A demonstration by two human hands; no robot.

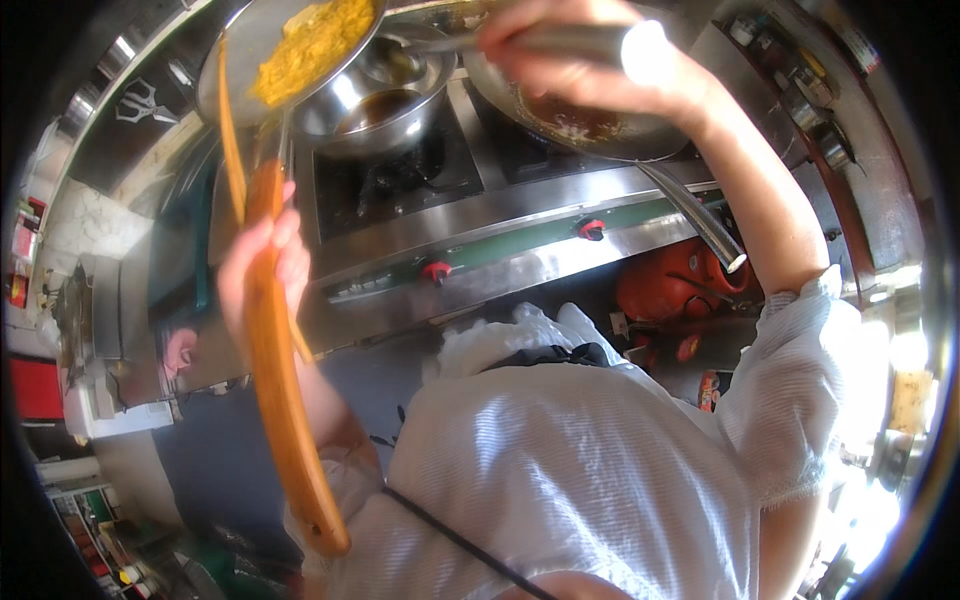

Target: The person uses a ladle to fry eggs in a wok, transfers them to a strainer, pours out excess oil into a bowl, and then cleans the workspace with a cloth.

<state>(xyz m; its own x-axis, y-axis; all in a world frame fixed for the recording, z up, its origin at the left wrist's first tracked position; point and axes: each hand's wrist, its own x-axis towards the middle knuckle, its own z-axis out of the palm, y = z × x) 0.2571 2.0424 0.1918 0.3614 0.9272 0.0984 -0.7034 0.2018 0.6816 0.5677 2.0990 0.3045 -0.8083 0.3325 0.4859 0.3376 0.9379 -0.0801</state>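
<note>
My left hand (294, 259) grips the long wooden handle (279, 367) of a skimmer (232, 82), along with thin wooden sticks (229, 142) that look like chopsticks. Cooked yellow egg (319, 45) lies in the skimmer's round bowl, raised beside a steel basin (424, 124). Brown liquid, probably oil, shows in that basin. My right hand (592, 86) is closed around the metal handle (562, 41) of a ladle, above a wok (660, 142). The ladle's bowl (397, 64) is over or in the basin; I cannot tell which. Reddish-brown residue (577, 124) with pale froth covers the wok's bottom.
The wok's metal handle (694, 210) juts over the stove's steel front edge (525, 262), near a red knob (591, 229). Another red knob (436, 272) sits further left. An orange gas cylinder (652, 283) stands below. Kitchen scissors (144, 103) lie at the left; containers (814, 90) line the right.
</note>
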